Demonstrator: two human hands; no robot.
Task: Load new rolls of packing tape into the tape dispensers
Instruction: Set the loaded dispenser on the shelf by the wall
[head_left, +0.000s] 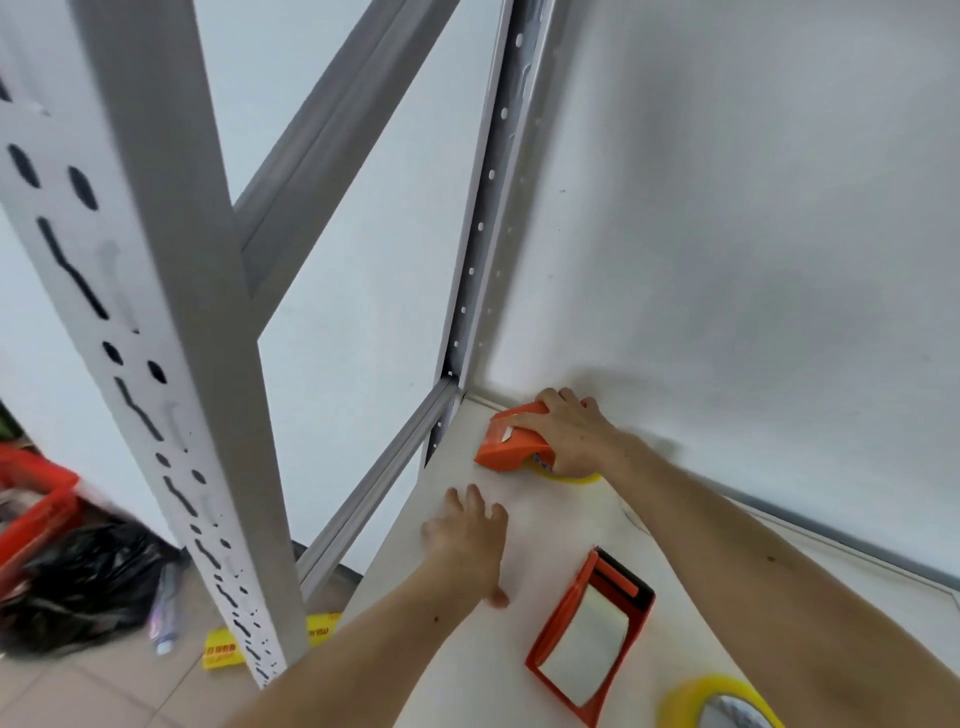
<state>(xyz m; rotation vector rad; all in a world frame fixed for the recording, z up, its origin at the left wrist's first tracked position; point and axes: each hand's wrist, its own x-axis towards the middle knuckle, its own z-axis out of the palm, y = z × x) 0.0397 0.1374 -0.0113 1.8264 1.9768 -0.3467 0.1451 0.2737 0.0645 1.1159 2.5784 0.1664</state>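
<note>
One white shelf (519, 649) carries two orange tape dispensers and two yellow tape rolls. The far dispenser (506, 447) sits at the shelf's back corner, gripped by the right hand (569, 434), a roll (579, 477) beneath. The left hand (467, 535) hovers spread, holding nothing. The empty dispenser (589, 636) lies nearer; the second roll (701, 699) beside it.

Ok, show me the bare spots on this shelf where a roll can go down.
The shelf is bare in front of the left hand, between it and the shelf's left edge. Another bare patch runs along the wall behind the right forearm. It is crowded in the far corner, where the right hand grips an orange dispenser, and around the empty dispenser beside the yellow tape roll.
</note>
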